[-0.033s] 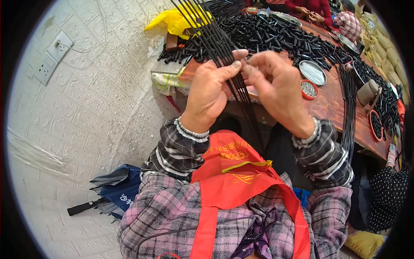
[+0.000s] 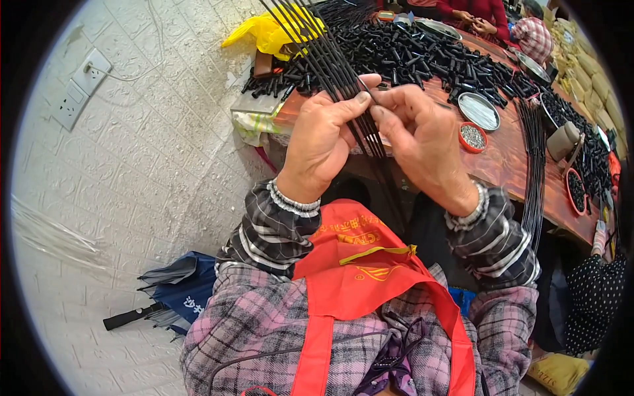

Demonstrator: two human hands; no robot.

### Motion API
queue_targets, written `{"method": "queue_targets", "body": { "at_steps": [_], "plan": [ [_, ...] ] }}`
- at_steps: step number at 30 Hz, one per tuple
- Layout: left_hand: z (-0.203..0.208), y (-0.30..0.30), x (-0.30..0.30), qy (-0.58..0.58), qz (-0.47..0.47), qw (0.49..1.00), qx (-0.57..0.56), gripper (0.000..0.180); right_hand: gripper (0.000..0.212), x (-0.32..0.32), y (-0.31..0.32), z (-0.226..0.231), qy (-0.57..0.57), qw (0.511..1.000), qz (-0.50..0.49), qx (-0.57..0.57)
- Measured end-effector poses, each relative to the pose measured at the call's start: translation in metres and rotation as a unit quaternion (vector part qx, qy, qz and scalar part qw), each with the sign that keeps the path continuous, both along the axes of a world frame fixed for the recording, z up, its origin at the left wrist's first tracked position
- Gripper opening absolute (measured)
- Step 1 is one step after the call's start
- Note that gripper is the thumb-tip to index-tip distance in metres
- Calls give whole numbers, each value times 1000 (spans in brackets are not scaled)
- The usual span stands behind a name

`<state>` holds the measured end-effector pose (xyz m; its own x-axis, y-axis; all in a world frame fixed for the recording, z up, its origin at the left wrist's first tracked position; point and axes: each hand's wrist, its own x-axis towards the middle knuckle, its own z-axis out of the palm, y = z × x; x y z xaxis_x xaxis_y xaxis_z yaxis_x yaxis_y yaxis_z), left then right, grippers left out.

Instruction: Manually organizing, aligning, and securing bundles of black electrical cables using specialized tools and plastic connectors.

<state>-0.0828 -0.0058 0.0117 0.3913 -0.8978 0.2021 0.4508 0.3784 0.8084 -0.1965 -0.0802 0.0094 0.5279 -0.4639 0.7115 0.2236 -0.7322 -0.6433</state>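
A bundle of long, thin black rods (image 2: 325, 66) slants down across the view in front of me. My left hand (image 2: 322, 135) is closed round it, thumb pressed over the front. Close beside it, my right hand (image 2: 419, 125) is pinched at the bundle's right edge, its thumb and forefinger on one dark rod. The contact between those fingertips is small and partly hidden. Below the hands the rods run down beyond the table edge, above a red apron (image 2: 356, 290) on my lap.
Black tubular parts (image 2: 409, 53) are heaped on the reddish table (image 2: 489, 165). A red dish of small metal pieces (image 2: 472, 136), a round pale dish (image 2: 479, 111) and more rods (image 2: 531, 152) lie rightward. A yellow bag (image 2: 271, 33) is behind; a blue umbrella (image 2: 185, 284) lies left. Co-workers sit around.
My right hand has shifted slightly down, its fingertips now closer together against a rod. The left hand and bundle are nearly unchanged.
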Motion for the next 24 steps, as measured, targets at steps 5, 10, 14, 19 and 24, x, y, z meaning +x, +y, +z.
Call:
{"method": "queue_targets", "body": {
  "at_steps": [5,10,14,19,24],
  "plan": [
    [1,-4,8,38,-62,997,-20,30,11,-12,6,-18,47,998,-34,-9],
    [1,-10,12,29,-72,997,-20,33,20,-14,-7,-30,131,956,163,207],
    [4,-17,14,35,-90,995,-20,33,30,-14,-7,-37,162,879,275,355],
    [7,-20,13,2,-94,995,11,29,29,-12,-3,-40,144,858,326,370],
    [18,-19,12,-3,-111,993,39,28,25,-16,-2,-46,114,848,342,389]
  ]
}}
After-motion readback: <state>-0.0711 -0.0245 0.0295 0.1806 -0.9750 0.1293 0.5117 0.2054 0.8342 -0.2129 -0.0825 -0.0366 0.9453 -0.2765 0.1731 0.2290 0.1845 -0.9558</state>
